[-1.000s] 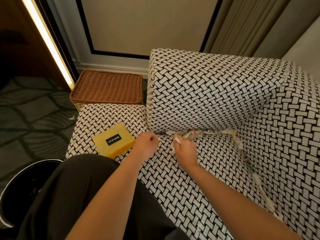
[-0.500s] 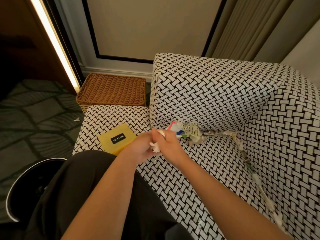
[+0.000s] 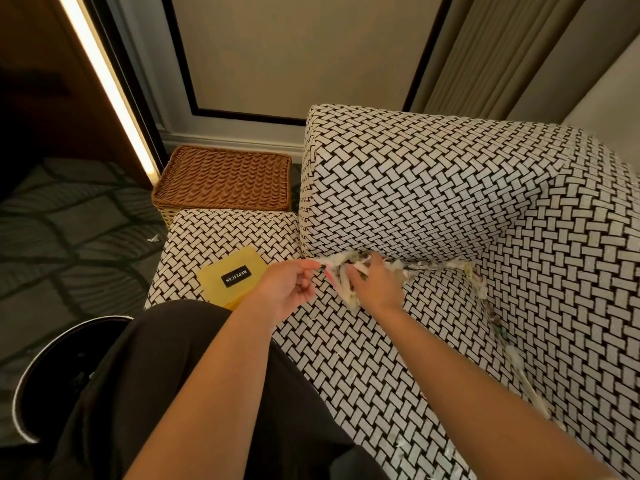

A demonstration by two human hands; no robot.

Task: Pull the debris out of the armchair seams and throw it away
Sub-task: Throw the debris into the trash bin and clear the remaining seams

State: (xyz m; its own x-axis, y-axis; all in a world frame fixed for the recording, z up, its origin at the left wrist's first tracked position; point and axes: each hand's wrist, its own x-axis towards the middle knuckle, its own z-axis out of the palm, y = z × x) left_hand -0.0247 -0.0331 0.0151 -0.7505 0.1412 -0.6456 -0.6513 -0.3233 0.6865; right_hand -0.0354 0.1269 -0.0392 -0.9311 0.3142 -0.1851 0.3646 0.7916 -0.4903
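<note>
The armchair (image 3: 433,202) was covered in black-and-white basket-weave fabric. Debris (image 3: 341,277), crumpled white paper strips flecked with pink and green, packed the seam under the upright cushion and trailed down the seam along the seat's right edge. The right hand (image 3: 375,284) gripped its front clump, and the left hand (image 3: 287,289) pinched one strip.

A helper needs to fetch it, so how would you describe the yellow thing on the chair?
Find the black-and-white woven-pattern armchair, then the low cushion section in front of the brown wicker basket. The yellow square lies flat there, just beside the left hand that pinches the debris. It is the only plain yellow item, with a black label reading REPLICAS.
</note>
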